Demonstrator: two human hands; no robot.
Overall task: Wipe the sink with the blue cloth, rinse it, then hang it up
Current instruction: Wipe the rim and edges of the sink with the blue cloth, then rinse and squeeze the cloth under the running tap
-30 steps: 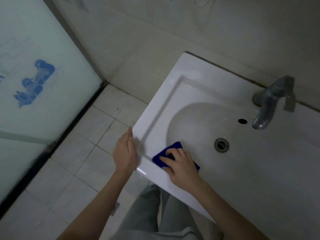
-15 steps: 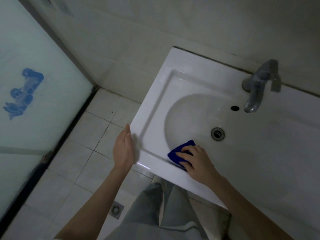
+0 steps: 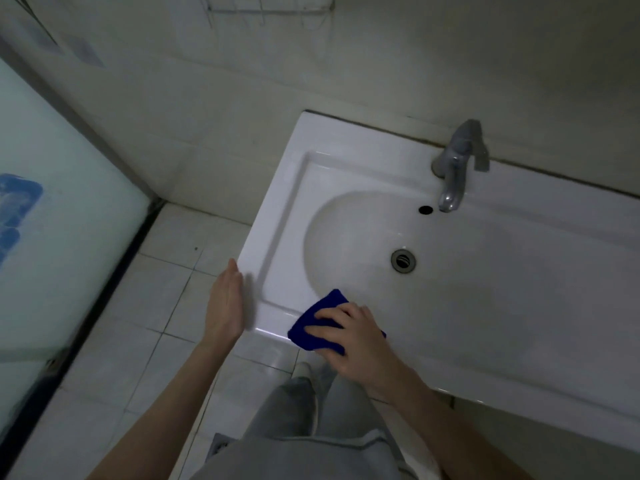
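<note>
Nearest the camera are grey trousers (image 3: 304, 427), with a floor drain (image 3: 220, 445) in the tiles (image 3: 156, 306) just to their left. Both bare forearms reach forward from here.

The right hand (image 3: 353, 337) lies on the cloth (image 3: 329, 303), its fingers curled over the cloth and pressing it down. The cloth is bunched on the front-left part of the sink (image 3: 346, 161), where the bowl's near slope meets the front rim.

The left hand (image 3: 225, 306) is beside the sink's left edge, fingers straight and together, holding nothing. Blur hides whether it touches the edge.

Farther in, the drain (image 3: 403, 260) sits at the bowl's bottom, well apart from the cloth. Beyond it is 1 overflow hole (image 3: 425, 209), just beside the spout of the tap (image 3: 453, 174) on the back ledge.

A frosted door (image 3: 52, 237) with a blue print stands at the left. A wire rack (image 3: 270, 8) hangs on the wall at the top.
</note>
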